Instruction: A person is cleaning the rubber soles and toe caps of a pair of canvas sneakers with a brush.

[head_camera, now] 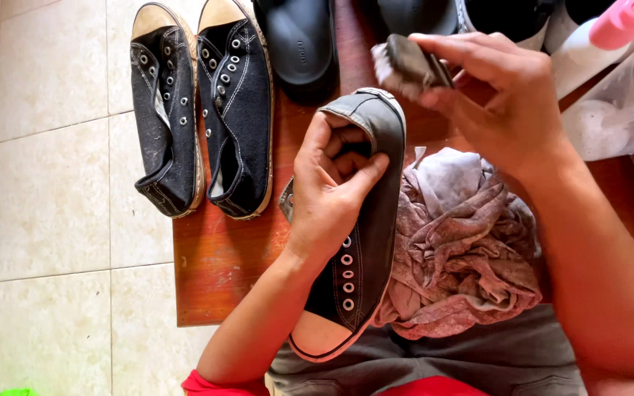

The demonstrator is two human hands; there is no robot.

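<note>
Your left hand (332, 194) clamps the light, soft dark grey canvas lace-less sneaker (361, 242) at its pliable heel collar, while your right hand (504, 103), apart, pinches a small dark scrubbing brush (409, 66).

Bare forearms, red sleeve (203, 383), grey shorts (434, 363)

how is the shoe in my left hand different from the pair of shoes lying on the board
The held sneaker is gripped at the heel by the left hand and tilted over the lap; the pair of sneakers lies flat, untouched, on the wooden board. The held sneaker's toe points toward you; the pair's point away. All are dark, unlaced canvas with metal eyelets.
</note>
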